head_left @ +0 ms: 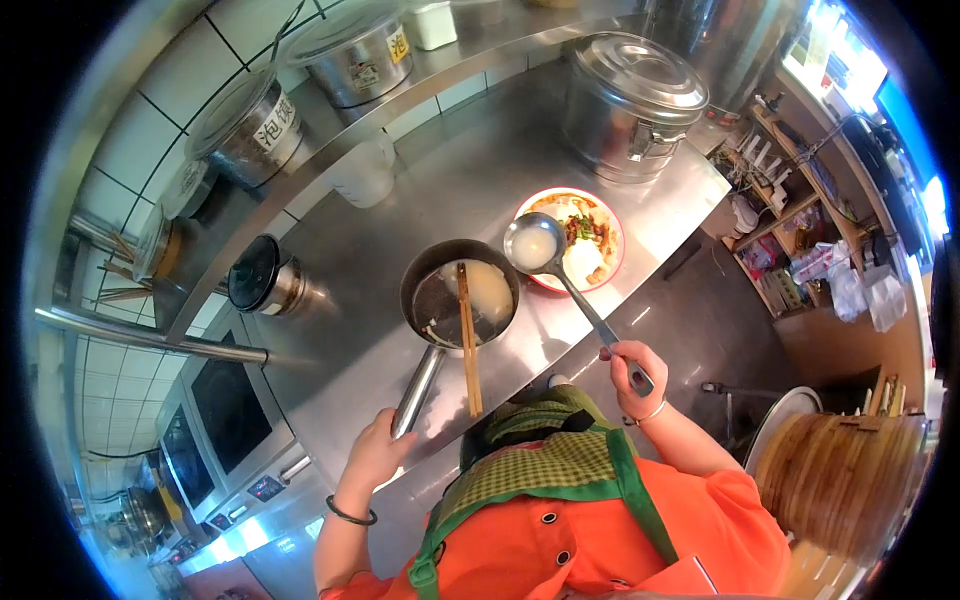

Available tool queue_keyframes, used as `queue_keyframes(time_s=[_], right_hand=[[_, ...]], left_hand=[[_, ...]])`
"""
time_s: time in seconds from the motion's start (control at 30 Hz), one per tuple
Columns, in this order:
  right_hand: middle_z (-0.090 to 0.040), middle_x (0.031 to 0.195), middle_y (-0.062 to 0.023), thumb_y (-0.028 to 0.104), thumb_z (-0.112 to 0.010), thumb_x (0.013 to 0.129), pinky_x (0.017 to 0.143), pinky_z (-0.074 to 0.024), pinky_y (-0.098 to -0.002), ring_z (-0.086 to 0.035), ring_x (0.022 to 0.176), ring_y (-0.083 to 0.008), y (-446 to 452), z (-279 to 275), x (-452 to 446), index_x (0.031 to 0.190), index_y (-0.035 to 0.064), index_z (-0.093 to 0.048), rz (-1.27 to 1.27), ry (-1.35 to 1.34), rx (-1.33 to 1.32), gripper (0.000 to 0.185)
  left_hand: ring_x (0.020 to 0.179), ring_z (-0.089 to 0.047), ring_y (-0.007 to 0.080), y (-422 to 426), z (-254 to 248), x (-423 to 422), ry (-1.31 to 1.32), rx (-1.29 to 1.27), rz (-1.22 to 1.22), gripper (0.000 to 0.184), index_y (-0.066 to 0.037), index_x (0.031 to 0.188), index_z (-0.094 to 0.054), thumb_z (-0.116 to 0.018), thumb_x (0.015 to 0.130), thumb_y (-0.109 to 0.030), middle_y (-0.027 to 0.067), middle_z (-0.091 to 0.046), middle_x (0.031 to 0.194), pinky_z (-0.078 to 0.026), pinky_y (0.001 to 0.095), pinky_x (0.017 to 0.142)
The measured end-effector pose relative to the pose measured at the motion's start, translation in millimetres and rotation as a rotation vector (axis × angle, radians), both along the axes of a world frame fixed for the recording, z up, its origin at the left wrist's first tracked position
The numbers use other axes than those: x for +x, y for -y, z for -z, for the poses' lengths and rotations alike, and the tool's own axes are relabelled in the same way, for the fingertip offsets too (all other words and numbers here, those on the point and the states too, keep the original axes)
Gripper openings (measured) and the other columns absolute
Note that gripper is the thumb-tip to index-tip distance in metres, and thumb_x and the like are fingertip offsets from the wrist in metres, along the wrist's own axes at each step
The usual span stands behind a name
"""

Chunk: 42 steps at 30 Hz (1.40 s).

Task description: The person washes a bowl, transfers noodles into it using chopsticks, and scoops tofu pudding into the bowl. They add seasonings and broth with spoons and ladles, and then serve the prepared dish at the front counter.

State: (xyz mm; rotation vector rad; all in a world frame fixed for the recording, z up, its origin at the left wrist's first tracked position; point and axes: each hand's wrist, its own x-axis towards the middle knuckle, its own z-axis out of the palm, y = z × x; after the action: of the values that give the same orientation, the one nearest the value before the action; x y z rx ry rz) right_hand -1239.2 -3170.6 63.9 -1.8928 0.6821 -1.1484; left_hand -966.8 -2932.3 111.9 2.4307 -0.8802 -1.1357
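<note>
My left hand (378,448) is closed around the metal handle of a saucepan (408,285). Cloudy liquid covers part of the pan's dark bottom, and a pair of wooden chopsticks (470,365) leans over its near rim. My right hand (636,380) grips the end of a ladle (597,322). The ladle's head, with whitish liquid in it, is over the left side of a red-rimmed bowl (619,222). Inside that bowl are white food, brown bits, chopped greens and reddish sauce. Whether the ladle touches the bowl cannot be told.
A large lidded steel pot (635,110) stands at the back right of the steel counter (460,190). Behind are a translucent pitcher (362,175) and a dark-lidded canister (265,275). Steel containers line the raised shelf (330,140). Bamboo steamers (840,480) stand at the lower right.
</note>
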Motion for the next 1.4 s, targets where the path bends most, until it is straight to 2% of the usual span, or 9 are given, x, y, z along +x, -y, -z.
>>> queue_keyframes(time_s=[0.27, 0.63, 0.87, 0.93, 0.97, 1.1, 1.17, 1.23, 1.4], right_hand=[[-0.059, 0.072, -0.0081, 0.001, -0.066, 0.07, 0.057, -0.047, -0.0322, -0.058, 0.063, -0.0241, 3, 6, 42, 0.088, 0.0055, -0.057, -0.285, -0.176, -0.297, 0.021], [-0.057, 0.101, -0.0048, 0.01, -0.061, 0.083, 0.081, -0.0445, -0.0254, -0.055, 0.091, -0.0116, 1, 32, 122, 0.108, 0.0037, -0.055, -0.418, -0.124, 0.413, 0.027], [-0.059, 0.099, -0.0109, -0.005, -0.049, 0.081, 0.083, -0.0446, -0.0267, -0.058, 0.091, -0.0159, 19, 49, 98, 0.14, 0.0122, -0.012, -0.717, -0.21, 0.662, 0.072], [-0.06, 0.096, -0.0099, -0.007, -0.047, 0.08, 0.082, -0.0464, -0.0278, -0.059, 0.086, -0.0135, 33, 49, 83, 0.136, 0.0072, -0.022, -0.821, -0.198, 0.754, 0.063], [-0.06, 0.096, -0.0099, -0.007, -0.047, 0.08, 0.082, -0.0464, -0.0278, -0.059, 0.086, -0.0135, 42, 49, 74, 0.136, 0.0072, -0.022, -0.839, -0.203, 0.756, 0.063], [-0.06, 0.093, -0.007, -0.006, -0.045, 0.083, 0.079, -0.0477, -0.0273, -0.058, 0.085, -0.0133, 97, 38, 17, 0.124, 0.0034, -0.043, -0.91, -0.229, 0.661, 0.042], [-0.06, 0.091, -0.005, -0.001, -0.046, 0.086, 0.078, -0.0473, -0.0266, -0.058, 0.085, -0.0125, 140, 24, -9, 0.118, 0.0035, -0.048, -0.697, -0.236, 0.743, 0.033], [-0.059, 0.092, -0.0036, 0.006, -0.049, 0.087, 0.072, -0.0452, -0.0236, -0.054, 0.078, -0.0105, 184, 43, -14, 0.115, 0.0037, -0.049, -0.462, -0.021, 0.728, 0.028], [-0.045, 0.124, -0.0084, 0.034, -0.044, 0.092, 0.09, -0.0383, -0.0314, -0.046, 0.107, -0.0168, 258, 85, 29, 0.129, 0.0064, -0.036, -0.328, 0.103, 1.16, 0.047]], left_hand=[[0.05, -0.057, 0.0209, 8, 12, -8, -0.075, -0.098, -0.085, 0.041, 0.002, 0.104, -0.048, -0.061, 0.076, -0.024, 0.0142, -0.057, 0.071, -0.045, 0.0329, 0.05], [0.045, -0.054, 0.0151, 8, 54, -2, -0.048, -0.231, -0.246, 0.03, 0.002, 0.094, -0.049, -0.062, 0.078, -0.019, 0.0084, -0.054, 0.066, -0.041, 0.0291, 0.042], [0.048, -0.052, 0.0148, 2, 95, 16, -0.058, -0.253, -0.273, 0.036, 0.001, 0.103, -0.048, -0.062, 0.08, -0.023, 0.009, -0.054, 0.072, -0.044, 0.0293, 0.045], [0.053, -0.052, 0.0168, -8, 116, 26, 0.192, -0.166, -0.051, 0.039, 0.0, 0.107, -0.047, -0.061, 0.081, -0.026, 0.0122, -0.054, 0.079, -0.045, 0.0302, 0.05], [0.081, -0.058, 0.0374, 8, 83, 14, 0.232, -0.103, -0.081, 0.043, 0.0, 0.109, -0.049, -0.064, 0.077, -0.023, 0.0205, -0.06, 0.082, -0.044, 0.0446, 0.071], [0.074, -0.06, 0.034, 18, 47, -37, 0.894, -0.301, -0.085, 0.032, -0.002, 0.1, -0.055, -0.064, 0.076, -0.021, 0.0188, -0.06, 0.08, -0.047, 0.0421, 0.067], [0.069, -0.061, 0.0308, 29, 34, -87, 0.583, -0.243, -0.329, 0.02, -0.003, 0.089, -0.061, -0.062, 0.076, -0.018, 0.0154, -0.061, 0.077, -0.048, 0.0393, 0.064], [0.063, -0.06, 0.0279, 59, 47, -136, 0.419, -0.254, -0.181, 0.009, -0.005, 0.083, -0.063, -0.06, 0.078, -0.012, 0.0108, -0.061, 0.072, -0.049, 0.0361, 0.061], [0.114, -0.046, 0.0229, 202, 133, -153, -0.509, -0.959, -0.741, 0.045, -0.006, 0.131, -0.036, -0.042, 0.093, -0.029, 0.0136, -0.045, 0.126, -0.038, 0.0358, 0.095]])
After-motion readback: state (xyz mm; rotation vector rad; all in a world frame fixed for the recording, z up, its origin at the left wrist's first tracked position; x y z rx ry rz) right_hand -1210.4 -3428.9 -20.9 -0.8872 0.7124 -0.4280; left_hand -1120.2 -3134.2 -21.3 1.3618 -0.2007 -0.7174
